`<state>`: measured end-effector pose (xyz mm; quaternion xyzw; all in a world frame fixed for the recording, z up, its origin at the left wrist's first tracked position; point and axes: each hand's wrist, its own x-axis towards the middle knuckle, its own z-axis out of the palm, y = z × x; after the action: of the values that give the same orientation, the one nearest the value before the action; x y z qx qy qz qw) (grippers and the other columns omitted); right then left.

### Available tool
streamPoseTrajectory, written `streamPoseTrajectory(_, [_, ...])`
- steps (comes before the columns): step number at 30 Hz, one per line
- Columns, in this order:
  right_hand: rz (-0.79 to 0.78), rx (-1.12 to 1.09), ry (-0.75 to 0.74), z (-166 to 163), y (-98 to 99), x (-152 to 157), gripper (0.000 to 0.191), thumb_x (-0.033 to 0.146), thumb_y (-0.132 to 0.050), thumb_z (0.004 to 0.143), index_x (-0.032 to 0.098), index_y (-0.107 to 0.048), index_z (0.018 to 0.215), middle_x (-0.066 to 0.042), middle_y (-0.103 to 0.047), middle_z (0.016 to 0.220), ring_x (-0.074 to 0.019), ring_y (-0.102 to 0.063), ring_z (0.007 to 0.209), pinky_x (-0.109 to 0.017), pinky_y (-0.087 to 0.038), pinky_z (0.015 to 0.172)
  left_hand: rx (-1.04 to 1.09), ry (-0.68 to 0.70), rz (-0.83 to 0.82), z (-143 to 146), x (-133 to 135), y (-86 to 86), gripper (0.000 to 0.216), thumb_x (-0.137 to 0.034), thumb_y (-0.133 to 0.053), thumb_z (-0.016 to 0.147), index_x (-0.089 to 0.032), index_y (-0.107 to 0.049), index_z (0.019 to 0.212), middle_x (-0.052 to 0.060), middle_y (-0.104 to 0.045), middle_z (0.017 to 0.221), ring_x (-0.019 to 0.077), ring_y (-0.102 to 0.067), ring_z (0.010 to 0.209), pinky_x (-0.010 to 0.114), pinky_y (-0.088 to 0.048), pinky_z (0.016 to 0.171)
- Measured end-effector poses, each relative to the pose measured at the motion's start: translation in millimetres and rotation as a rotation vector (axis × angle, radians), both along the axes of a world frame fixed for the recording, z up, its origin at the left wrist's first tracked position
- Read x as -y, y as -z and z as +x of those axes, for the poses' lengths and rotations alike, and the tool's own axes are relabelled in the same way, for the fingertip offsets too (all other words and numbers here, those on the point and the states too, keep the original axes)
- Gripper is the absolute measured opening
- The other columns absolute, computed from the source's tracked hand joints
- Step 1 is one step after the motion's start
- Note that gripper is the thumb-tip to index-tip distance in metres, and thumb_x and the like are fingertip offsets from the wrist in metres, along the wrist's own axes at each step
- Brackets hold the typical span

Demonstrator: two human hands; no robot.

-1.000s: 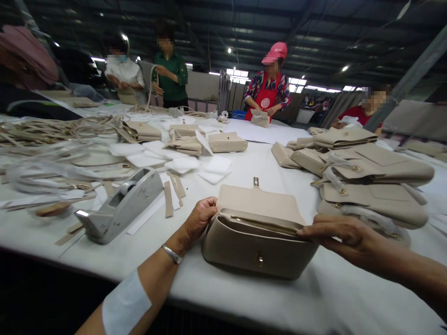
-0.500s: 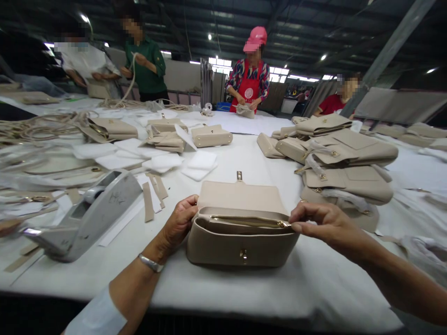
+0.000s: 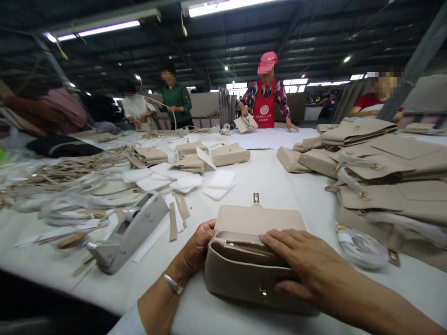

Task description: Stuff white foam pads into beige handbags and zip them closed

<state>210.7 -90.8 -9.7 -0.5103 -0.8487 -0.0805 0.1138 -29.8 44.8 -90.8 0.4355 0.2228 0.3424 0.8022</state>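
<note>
A beige handbag (image 3: 240, 274) stands on the white table near its front edge. Its flap (image 3: 260, 217) is folded back, with a metal clasp plate (image 3: 256, 198) on the flap's tip. Across the top runs a gold zipper (image 3: 246, 245), partly covered by my right hand. A gold turn lock (image 3: 262, 290) sits on the front panel. My left hand (image 3: 196, 246) grips the bag's left end, fingertips hidden behind it. My right hand (image 3: 303, 263) lies over the bag's right half, fingers stretched across the zipper and thumb on the front panel.
A grey tape dispenser (image 3: 131, 232) stands to the left, beside beige strips (image 3: 172, 222) and white foam sheets (image 3: 220, 184). Stacked handbags (image 3: 391, 186) fill the right side. Bundled straps (image 3: 80, 170) lie far left. A co-worker in a red apron (image 3: 264, 104) handles a bag opposite.
My right hand has left the zipper's right end and now lies across the bag's top and front. My left hand stays at the left end. The camera view has shifted left and up.
</note>
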Motion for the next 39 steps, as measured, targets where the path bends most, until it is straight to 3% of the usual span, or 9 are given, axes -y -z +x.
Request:
streamPoseTrajectory(6, [0.300, 0.068, -0.099, -12.4, 33.2, -23.3, 0.044, 0.019, -0.061, 0.075, 0.019, -0.056, 0.119, -0.008, -0.059, 0.126, -0.0268, -0.058, 0.106, -0.040, -0.048, 0.086, -0.492, -0.193, 0.109, 2.6, -19.8, 2.6, 0.034, -0.036, -0.070, 0.067, -0.016, -0.053, 0.088, 0.003, -0.064, 0.072, 0.0144, -0.058, 0.060, 0.025, -0.043, 0.057])
streamPoseTrajectory(10, [0.371, -0.081, -0.104, -7.2, 36.5, -28.7, 0.031, 0.024, -0.057, 0.082, 0.019, -0.059, 0.112, -0.002, -0.068, 0.098, -0.0205, -0.061, 0.085, -0.035, -0.047, 0.080, -1.096, -0.397, 0.699, 5.6, -59.3, -14.0, 0.041, -0.040, -0.065, 0.070, -0.018, -0.052, 0.102, 0.005, -0.065, 0.088, 0.0186, -0.061, 0.075, 0.029, -0.046, 0.067])
streamPoseTrajectory(14, [0.445, -0.168, -0.065, -2.8, 43.2, -39.8, 0.029, 0.029, -0.042, 0.093, 0.015, -0.060, 0.112, -0.005, -0.066, 0.090, -0.0202, -0.059, 0.077, -0.035, -0.045, 0.070, -1.392, -0.320, 1.056, 32.8, -108.8, -30.1, 0.038, -0.041, -0.057, 0.076, -0.019, -0.055, 0.107, 0.008, -0.062, 0.111, 0.0233, -0.057, 0.103, 0.033, -0.045, 0.087])
streamPoseTrajectory(18, [0.543, -0.143, -0.038, 0.8, 50.8, -49.8, 0.030, 0.024, -0.040, 0.094, 0.011, -0.062, 0.110, -0.009, -0.067, 0.089, -0.0214, -0.060, 0.077, -0.036, -0.044, 0.068, -1.475, -0.291, 1.123, 71.6, -165.9, -24.1, 0.057, -0.046, -0.057, 0.076, -0.018, -0.048, 0.125, 0.013, -0.048, 0.134, 0.0316, -0.038, 0.127, 0.043, -0.031, 0.104])
streamPoseTrajectory(23, [0.618, -0.137, -0.085, 0.8, 55.1, -57.8, 0.022, 0.014, -0.046, 0.087, 0.010, -0.064, 0.098, -0.004, -0.065, 0.069, -0.0165, -0.057, 0.058, -0.032, -0.041, 0.054, -1.594, -0.248, 1.033, 89.3, -221.4, 3.1, 0.081, -0.059, -0.060, 0.069, -0.013, -0.040, 0.132, 0.024, -0.032, 0.145, 0.0459, -0.027, 0.132, 0.058, -0.027, 0.101])
streamPoseTrajectory(27, [0.634, -0.149, -0.099, -1.8, 58.0, -58.3, 0.020, 0.016, -0.048, 0.087, 0.011, -0.065, 0.095, -0.004, -0.064, 0.066, -0.0156, -0.055, 0.055, -0.032, -0.040, 0.054, -1.564, -0.233, 1.025, 80.1, -233.5, 15.8, 0.064, -0.059, -0.056, 0.072, -0.015, -0.049, 0.118, 0.023, -0.046, 0.134, 0.0429, -0.038, 0.126, 0.056, -0.028, 0.100])
streamPoseTrajectory(31, [0.527, -0.175, -0.051, -3.0, 58.0, -55.2, 0.023, 0.018, -0.052, 0.085, 0.011, -0.063, 0.104, -0.006, -0.065, 0.074, -0.0189, -0.058, 0.066, -0.033, -0.043, 0.062, -1.388, -0.314, 0.993, 64.4, -230.4, 4.5, 0.034, -0.043, -0.052, 0.079, -0.016, -0.055, 0.099, 0.020, -0.062, 0.110, 0.0363, -0.051, 0.115, 0.051, -0.033, 0.099])
streamPoseTrajectory(36, [0.131, -0.238, 0.134, 10.6, 54.1, -78.7, 0.030, 0.029, -0.053, 0.087, 0.017, -0.061, 0.113, -0.008, -0.066, 0.095, -0.0243, -0.060, 0.087, -0.040, -0.047, 0.079, -1.014, -0.539, 0.892, 43.9, -206.5, -50.1, 0.038, -0.042, -0.039, 0.087, -0.013, -0.051, 0.108, 0.017, -0.064, 0.097, 0.0310, -0.059, 0.101, 0.043, -0.046, 0.084])
streamPoseTrajectory(39, [-0.134, -0.210, 0.227, 21.3, 51.7, -103.8, 0.032, 0.036, -0.046, 0.091, 0.017, -0.064, 0.109, -0.012, -0.066, 0.102, -0.0261, -0.061, 0.094, -0.042, -0.048, 0.083, -0.443, -0.599, 0.709, 20.0, -163.8, -102.5, 0.039, -0.040, -0.042, 0.087, -0.014, -0.049, 0.114, 0.013, -0.065, 0.097, 0.0263, -0.061, 0.094, 0.039, -0.050, 0.075])
